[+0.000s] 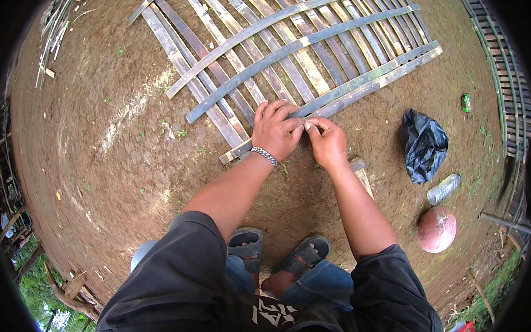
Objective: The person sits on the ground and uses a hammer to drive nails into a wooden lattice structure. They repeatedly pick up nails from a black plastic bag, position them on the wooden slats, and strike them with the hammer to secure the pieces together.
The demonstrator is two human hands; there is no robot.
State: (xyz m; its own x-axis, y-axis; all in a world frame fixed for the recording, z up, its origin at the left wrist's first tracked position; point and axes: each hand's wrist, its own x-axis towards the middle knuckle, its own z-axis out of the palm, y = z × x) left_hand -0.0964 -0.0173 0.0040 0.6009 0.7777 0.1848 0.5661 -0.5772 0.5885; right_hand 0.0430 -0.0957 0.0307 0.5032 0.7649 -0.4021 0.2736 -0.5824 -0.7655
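Observation:
A panel of bamboo slats [307,65], crossed by long bamboo strips, lies on the ground ahead of me. At its near edge my left hand [275,131] rests with curled fingers over the rail, its thumb and index finger closed near the rail's edge. My right hand [327,143] is right beside it, thumb and index finger pinched together at the same spot. What lies between those right fingertips is too small to make out. Both hands hide the middle of the near bamboo rail [379,82]. A chain bracelet [264,156] is on my left wrist.
To the right lie a black plastic bag [423,147], a clear plastic bottle [443,189], a pink ball-like object [437,229] and a small green packet [466,103]. A short wood piece [361,176] is partly behind my right forearm. Thin sticks [55,33] lie far left; a slatted fence [511,81] runs far right.

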